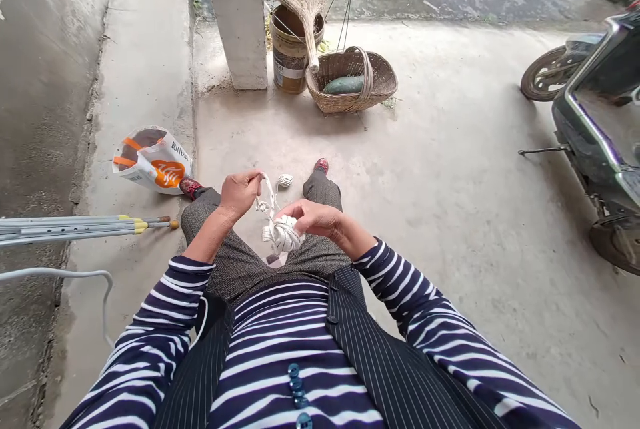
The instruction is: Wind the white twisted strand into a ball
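Pinching white cord [284, 236], left hand [241, 194] nearly closed

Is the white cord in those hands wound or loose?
Partly wound: the right hand holds a bundle, and a loose length reaches the left hand.

Cord [283, 236]: white, thin dark lines. Small ball [285, 180]: white, similar dark lines. Shirt [280, 336]: navy, white stripes. Vest [380, 362]: black, pale pinstripes. Trousers [245, 252]: grey-brown, finely flecked. Shoes [321, 165]: red, mottled. Bag [150, 170]: white, orange print. Basket [333, 107]: brown weave. Melon [344, 85]: dull green. Poles [90, 228]: silver-grey, yellow bands.
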Demonstrator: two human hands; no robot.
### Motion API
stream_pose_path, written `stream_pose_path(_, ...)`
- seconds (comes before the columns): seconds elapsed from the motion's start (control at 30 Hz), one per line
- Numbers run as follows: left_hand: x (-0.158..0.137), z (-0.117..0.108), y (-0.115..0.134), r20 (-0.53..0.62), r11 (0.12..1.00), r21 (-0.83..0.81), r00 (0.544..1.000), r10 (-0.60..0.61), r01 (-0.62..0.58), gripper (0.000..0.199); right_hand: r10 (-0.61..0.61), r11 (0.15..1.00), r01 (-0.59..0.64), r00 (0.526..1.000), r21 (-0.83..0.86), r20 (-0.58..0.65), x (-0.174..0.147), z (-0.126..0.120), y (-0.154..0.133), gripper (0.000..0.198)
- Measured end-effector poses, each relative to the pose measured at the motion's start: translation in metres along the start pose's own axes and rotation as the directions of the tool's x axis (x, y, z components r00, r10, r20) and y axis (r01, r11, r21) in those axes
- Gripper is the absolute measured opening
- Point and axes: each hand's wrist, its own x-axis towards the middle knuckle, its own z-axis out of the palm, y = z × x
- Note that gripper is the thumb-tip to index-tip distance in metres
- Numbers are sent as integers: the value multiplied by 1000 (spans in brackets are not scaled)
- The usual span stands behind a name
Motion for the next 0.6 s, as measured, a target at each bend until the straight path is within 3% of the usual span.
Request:
stream_pose_path(0.13, -5, -27, 14, -104, 969, -244, 995, 6, -32, 31, -61, 997, 71, 972, 36, -225, 0, -12, -4, 29)
stream_pose_path(0.23, -13, -49, 8, -50, 958, -288, 999, -20, 5, 30, -157, 982, 188, 876, 21, -456, -6, -23, -12, 24)
stream_pose_path(0.33, -20, -54, -14, 104, 988, -136, 993, -61, 75, 28, -253, 956, 293, 768, -28, -588, -18, -28, -23, 27)
stream_pose_path(0.4, -22, -45, -27, 181, 992, -18, 976, -122, 127, 28, -320, 937, 339, 735, -85, -597, -25, -26, -31, 30)
stream_pose_path(0.47, -21, -30, -32, 235, 992, -7, 964, -120, 126, 41, -377, 922, 355, 732, -155, -567, -28, -20, -36, 33)
stream_pose_path(0.6, -15, 7, -9, 273, 975, -218, 956, 109, -49, 61, -424, 905, 340, 771, -257, -474, -23, 0, -41, 37)
